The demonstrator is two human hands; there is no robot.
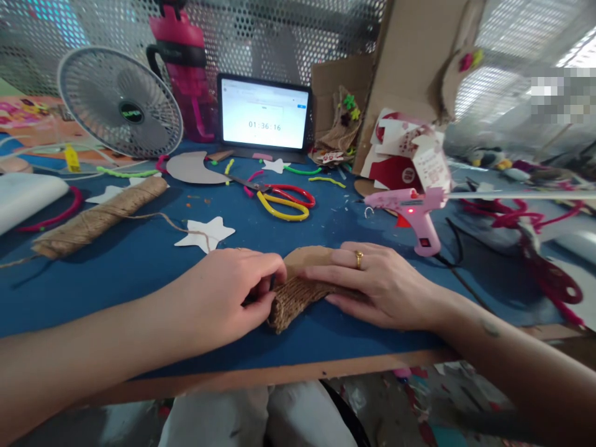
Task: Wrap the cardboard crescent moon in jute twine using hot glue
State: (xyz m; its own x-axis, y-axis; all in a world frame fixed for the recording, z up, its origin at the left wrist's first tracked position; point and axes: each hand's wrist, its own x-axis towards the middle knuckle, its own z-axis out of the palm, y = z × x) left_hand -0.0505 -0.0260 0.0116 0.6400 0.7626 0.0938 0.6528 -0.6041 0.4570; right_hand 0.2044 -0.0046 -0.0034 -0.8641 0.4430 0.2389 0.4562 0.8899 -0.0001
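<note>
A curved cardboard piece (305, 256), partly wrapped in rows of jute twine (298, 299), lies on the blue tabletop near its front edge. My right hand (384, 282), a ring on one finger, holds its right part with fingers over the top and thumb along the near side. At the wrapped left end, my left hand (242, 282) is closed in a pinch on the twine; the strand between the fingertips is mostly hidden. From the twine roll (100, 217) at left, a loose strand crosses a white paper star (207, 234) and passes behind my left hand.
Scissors (284, 202) with red and yellow handles lie beyond my hands. A pink glue gun (414, 217) with a lit red light stands at right, its cord trailing. Behind are a fan (123, 102), a pink bottle (186, 81) and a tablet (264, 112). Pipe cleaners (516, 214) clutter the right.
</note>
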